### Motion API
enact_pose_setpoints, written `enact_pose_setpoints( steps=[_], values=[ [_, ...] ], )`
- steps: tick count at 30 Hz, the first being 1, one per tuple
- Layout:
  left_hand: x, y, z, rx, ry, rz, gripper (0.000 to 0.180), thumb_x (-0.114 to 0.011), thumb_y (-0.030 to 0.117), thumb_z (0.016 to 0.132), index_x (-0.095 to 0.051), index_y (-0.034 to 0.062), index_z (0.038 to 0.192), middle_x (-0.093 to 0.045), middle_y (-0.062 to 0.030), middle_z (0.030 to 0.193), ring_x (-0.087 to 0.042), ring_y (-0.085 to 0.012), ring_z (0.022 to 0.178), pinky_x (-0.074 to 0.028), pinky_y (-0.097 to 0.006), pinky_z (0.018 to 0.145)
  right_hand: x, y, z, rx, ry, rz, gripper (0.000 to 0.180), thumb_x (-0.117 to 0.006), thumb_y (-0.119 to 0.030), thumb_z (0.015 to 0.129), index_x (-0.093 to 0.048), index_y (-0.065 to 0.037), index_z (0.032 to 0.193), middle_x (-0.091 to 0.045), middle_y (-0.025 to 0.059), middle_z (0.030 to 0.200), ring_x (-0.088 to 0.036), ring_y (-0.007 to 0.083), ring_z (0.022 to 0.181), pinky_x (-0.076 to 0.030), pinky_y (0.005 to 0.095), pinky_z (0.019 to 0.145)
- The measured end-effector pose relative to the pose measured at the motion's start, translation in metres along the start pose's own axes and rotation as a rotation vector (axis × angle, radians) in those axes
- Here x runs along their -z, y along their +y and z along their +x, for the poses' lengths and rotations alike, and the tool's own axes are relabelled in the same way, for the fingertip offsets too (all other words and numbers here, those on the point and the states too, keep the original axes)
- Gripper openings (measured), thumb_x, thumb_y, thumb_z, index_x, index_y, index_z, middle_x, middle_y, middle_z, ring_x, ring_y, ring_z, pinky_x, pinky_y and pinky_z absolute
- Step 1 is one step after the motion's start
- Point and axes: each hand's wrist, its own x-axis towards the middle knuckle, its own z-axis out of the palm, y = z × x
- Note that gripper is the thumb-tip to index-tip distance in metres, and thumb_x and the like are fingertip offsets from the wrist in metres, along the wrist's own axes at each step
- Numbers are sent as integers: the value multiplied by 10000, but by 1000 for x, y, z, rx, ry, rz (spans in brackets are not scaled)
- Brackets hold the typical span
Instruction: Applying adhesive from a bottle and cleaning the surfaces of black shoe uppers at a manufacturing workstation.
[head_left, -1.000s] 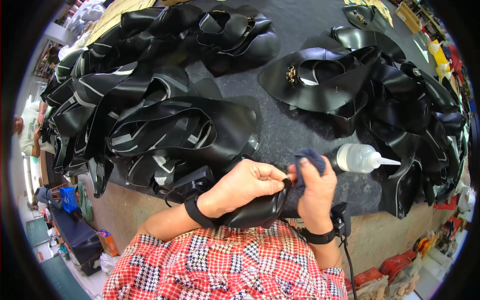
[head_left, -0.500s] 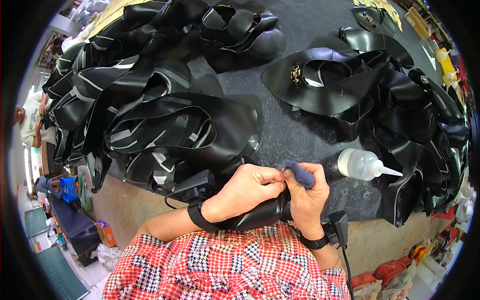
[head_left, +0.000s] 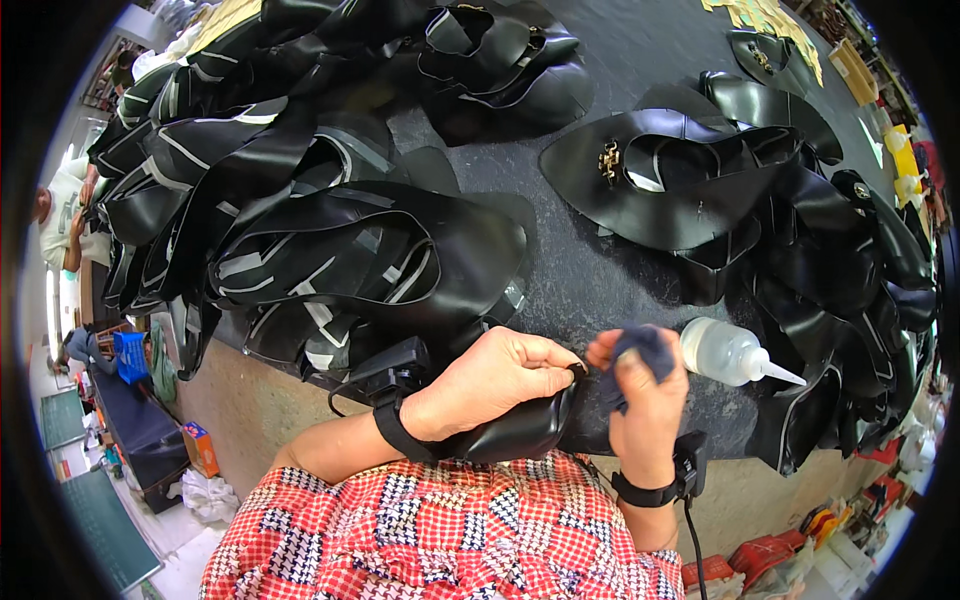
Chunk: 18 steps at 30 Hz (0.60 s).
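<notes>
My left hand (head_left: 470, 385) is closed, thumb and fingers pinching the edge of a black leather shoe upper (head_left: 515, 432) at the table's near edge. A small dark bit shows at its fingertips; I cannot make out what it is. Just to the right, my right hand (head_left: 645, 415) is raised and grips a bunched dark blue cloth (head_left: 648, 352), apart from the upper. Close beyond the cloth, a clear squeeze bottle (head_left: 722, 350) with a pointed white nozzle lies on its side, holding some clear liquid.
Black uppers with pale tape strips pile up on the left (head_left: 330, 250) of the dark table (head_left: 590, 285). More uppers (head_left: 690, 180), some with gold metal ornaments, heap on the right. Another person (head_left: 68, 230) stands at the far left. An orange box (head_left: 200, 448) sits lower left.
My right hand has drawn away from my left to the right, carrying the cloth, which is now bunched across its fingers. My left hand keeps its pinch. The view has shifted slightly.
</notes>
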Motion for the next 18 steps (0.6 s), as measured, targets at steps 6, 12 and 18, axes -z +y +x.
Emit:
enact_pose_setpoints(
  steps=[6, 12, 18],
  values=[
    [-5, -7, 0, -48, 13, -53, 204, -569, 58, 826, -618, -37, 1000, -634, -24, 850, -543, -45, 771, -447, -196, 705, -7, 11, -5, 334, -148, -542, 217, -651, 9, 754, -533, -1, 936, -631, 93, 884, -589, 125, 798, -471, 251, 725],
    [-9, -3, -6, -63, -54, 132, 195, -586, 54, 821, -625, -36, 990, -641, -21, 833, -544, -41, 761, -451, -198, 698, -11, 13, 3, 265, 2, -408, 173, -582, 26, 796, -489, 9, 941, -627, 80, 776, -596, 97, 654, -493, 226, 594],
    [-2, 0, -5, -1, -4, -3, 192, -589, 66, 821, -631, -23, 986, -641, -20, 833, -549, -44, 754, -449, -194, 694, 9, -13, 7, 186, -43, -283, 229, -477, 121, 770, -551, -6, 946, -574, 101, 911, -578, 123, 647, -503, 238, 554]
  ],
)
